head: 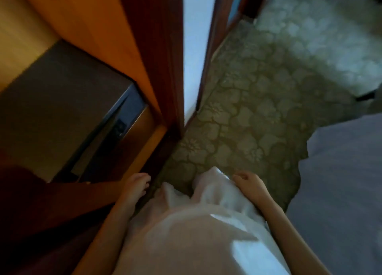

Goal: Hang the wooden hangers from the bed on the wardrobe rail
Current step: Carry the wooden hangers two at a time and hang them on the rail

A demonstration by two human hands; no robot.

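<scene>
I look straight down, and the picture is blurred. My left hand (137,186) hangs by my side next to the open wooden wardrobe (99,38), fingers loosely apart and holding nothing. My right hand (249,182) rests against my white garment (196,223), fingers curled, with nothing visible in it. The bed (341,181) with its grey-blue cover lies at the right. No wooden hanger and no wardrobe rail are in view.
Inside the wardrobe sits a dark box-like unit (62,101) on the floor of the compartment. A dark wooden door edge (157,53) and a white wall strip (194,47) stand ahead. Patterned green carpet (248,113) runs between wardrobe and bed.
</scene>
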